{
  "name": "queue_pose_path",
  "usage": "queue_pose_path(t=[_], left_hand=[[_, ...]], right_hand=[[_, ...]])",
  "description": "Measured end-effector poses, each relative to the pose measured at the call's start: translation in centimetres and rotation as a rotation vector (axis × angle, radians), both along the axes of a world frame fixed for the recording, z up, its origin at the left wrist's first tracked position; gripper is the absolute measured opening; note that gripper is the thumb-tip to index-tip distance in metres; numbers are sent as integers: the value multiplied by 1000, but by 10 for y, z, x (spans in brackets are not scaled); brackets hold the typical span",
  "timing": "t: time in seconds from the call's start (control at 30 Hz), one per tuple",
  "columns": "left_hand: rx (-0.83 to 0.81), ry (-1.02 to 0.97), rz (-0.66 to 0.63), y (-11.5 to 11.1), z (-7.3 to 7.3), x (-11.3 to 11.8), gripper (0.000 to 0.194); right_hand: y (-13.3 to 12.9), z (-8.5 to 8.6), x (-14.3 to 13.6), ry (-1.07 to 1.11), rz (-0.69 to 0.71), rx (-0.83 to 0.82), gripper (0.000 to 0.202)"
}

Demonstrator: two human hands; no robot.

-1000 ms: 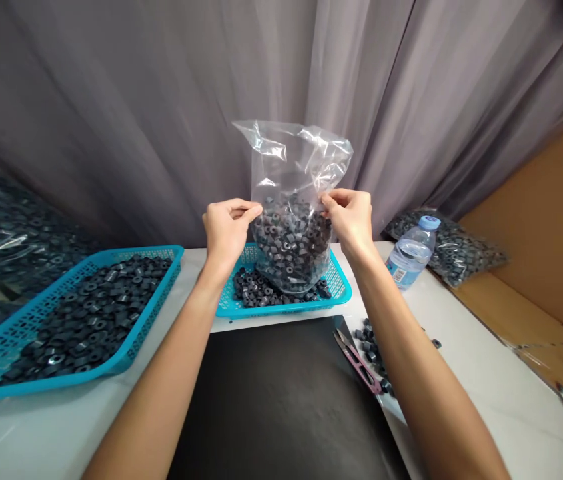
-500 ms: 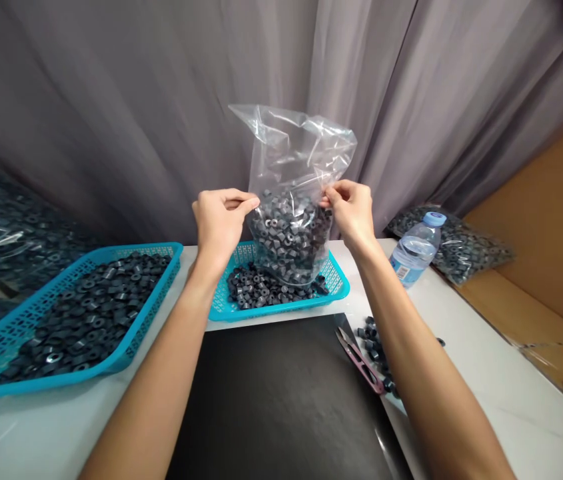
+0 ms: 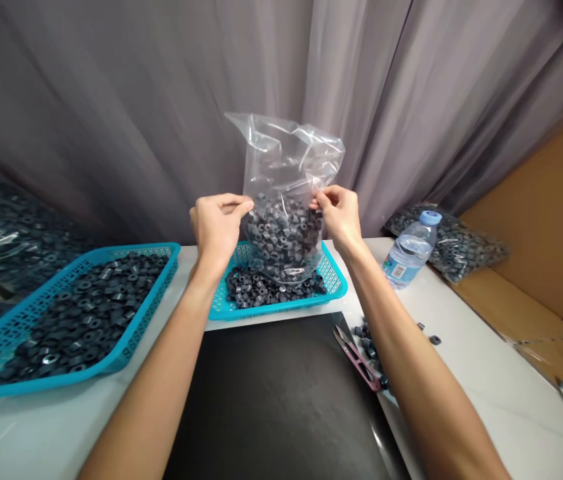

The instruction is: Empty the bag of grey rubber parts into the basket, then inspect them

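A clear plastic bag [image 3: 284, 230], its lower half filled with small dark ring-shaped parts, stands upright with its top rising loose. My left hand [image 3: 217, 223] pinches the bag's left edge between thumb and fingers. On the opposite edge my right hand [image 3: 338, 212] pinches the plastic at about the same height. The bag's bottom is over the small blue basket [image 3: 274, 311], among more dark parts [image 3: 248, 288] lying in it.
A larger blue basket [image 3: 111, 363] of dark parts is at left, beside a big filled bag [image 3: 21, 227]. Pink-handled snips [image 3: 356, 357] lie on a black mat [image 3: 266, 400], near loose parts. Right stand a water bottle [image 3: 411, 250], another filled bag [image 3: 466, 250] and cardboard [image 3: 546, 220].
The bag and my right hand have shifted slightly left, and the bag's top is a little lower. Both hands keep their pinch on its edges.
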State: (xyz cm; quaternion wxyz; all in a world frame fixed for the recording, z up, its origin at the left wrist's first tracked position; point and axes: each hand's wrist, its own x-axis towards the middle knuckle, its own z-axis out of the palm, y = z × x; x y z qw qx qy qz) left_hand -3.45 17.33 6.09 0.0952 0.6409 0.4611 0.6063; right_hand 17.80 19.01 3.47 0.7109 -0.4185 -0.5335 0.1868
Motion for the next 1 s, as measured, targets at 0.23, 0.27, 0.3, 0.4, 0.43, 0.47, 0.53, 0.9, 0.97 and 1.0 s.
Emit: queue_pose_path(t=[0.23,0.27,0.3,0.4,0.43,0.47,0.53,0.9,0.97,1.0], left_hand=[[8,-18,19,2,2,-4,7],[-4,-21,29,2,2,-5,7],[-9,-30,35,2,2,-4,7],[35,-77,29,2,3,-4,9],[50,-90,24,2,2,-3,9],[54,-95,20,2,2,-3,10],[28,-88,19,3,1,-3,8],[31,-110,11,0,5,-3,8],[58,-111,12,1,8,-7,10],[75,-111,10,1,9,-11,11]], right_hand=[[-2,2,0,-19,10,52,13],[-2,3,-1,-12,12,37,12],[-3,3,-1,-6,13,28,12],[-4,5,-2,-11,10,84,13],[-5,6,-3,-12,9,104,14],[-5,6,-3,-9,8,112,15],[-6,6,-4,5,7,95,16],[-7,11,-2,-18,24,96,19],[-8,11,-5,-19,53,127,17],[-8,11,-8,-17,72,149,16]])
